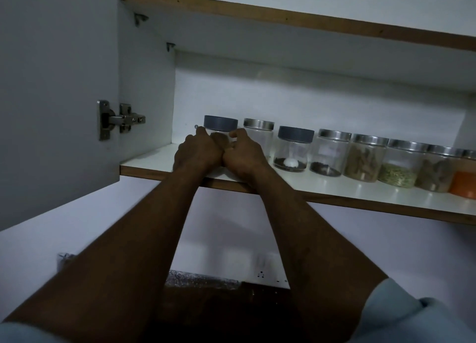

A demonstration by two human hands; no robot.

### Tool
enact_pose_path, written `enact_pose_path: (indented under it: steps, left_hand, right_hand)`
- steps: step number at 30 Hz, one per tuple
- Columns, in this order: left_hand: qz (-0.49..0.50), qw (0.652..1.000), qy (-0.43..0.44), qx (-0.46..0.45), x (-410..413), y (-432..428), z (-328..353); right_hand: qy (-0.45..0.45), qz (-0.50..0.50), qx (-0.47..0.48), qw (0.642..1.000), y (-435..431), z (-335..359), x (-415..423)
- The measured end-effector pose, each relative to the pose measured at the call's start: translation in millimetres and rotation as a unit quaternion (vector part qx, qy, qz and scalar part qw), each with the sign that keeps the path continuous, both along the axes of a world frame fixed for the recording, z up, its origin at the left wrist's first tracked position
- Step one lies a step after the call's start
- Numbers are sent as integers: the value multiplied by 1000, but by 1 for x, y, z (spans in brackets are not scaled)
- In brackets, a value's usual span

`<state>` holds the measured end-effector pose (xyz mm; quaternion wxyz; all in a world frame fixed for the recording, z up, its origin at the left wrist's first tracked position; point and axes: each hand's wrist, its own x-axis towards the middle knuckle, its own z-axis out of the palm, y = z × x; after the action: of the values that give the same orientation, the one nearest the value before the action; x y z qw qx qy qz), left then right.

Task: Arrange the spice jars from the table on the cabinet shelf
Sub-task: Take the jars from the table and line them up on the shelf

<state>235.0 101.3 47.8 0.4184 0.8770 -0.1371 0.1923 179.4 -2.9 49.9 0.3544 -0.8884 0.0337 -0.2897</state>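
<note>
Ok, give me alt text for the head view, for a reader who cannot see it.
A person's left hand and right hand grip a grey-lidded jar at the left end of a row of spice jars on a white cabinet shelf. The cabinet door stands open at left.

Dim, bluish light; soft focus, wide-angle bending at edges.

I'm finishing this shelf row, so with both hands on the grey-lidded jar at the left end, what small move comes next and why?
Probably ease the left hand and right hand off the grey-lidded jar: it looks upright on the shelf, ending the row beside the steel-lidded jar.
</note>
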Motion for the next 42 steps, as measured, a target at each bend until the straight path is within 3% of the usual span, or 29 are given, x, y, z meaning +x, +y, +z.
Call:
enact_pose_path:
  steps: [3,7,11,14,17,21,23,27,32,36,38,42]
  left_hand:
    - [20,999,-18,-28,-4,0,-2]
    - [32,995,-79,-49,-16,1,-5]
    - [-40,994,-88,-54,-33,13,-8]
    - [-96,989,-69,-88,-55,25,-9]
    - [-124,979,-63,-151,-86,33,-18]
    - [-151,954,-66,-251,-146,39,-68]
    - [-146,954,-64,-253,-176,38,-117]
    - [-154,967,35,-197,-228,33,-233]
    - [-180,964,162,-110,-269,26,-347]
    - [-201,953,223,26,-286,12,-416]
    - [-214,936,252,125,-290,7,-446]
    - [-274,881,292,252,-297,-5,-488]
  right_hand:
    - [-14,-7,0,1000,0,-1,-1]
    - [-101,-33,-13,994,3,-3,-8]
    - [-160,-19,-35,986,10,-6,-21]
    - [-150,13,-39,988,16,-6,-37]
    - [-145,46,13,988,21,-8,-59]
    - [-218,56,71,972,32,-67,-116]
    - [-227,38,70,971,36,-126,-149]
    - [-114,-23,100,988,29,-245,-208]
    - [81,-12,85,993,11,-350,-269]
    - [312,-61,-26,948,-7,-413,-297]
    - [364,-61,-61,928,-12,-441,-313]
    - [425,-65,21,903,-26,-491,-333]
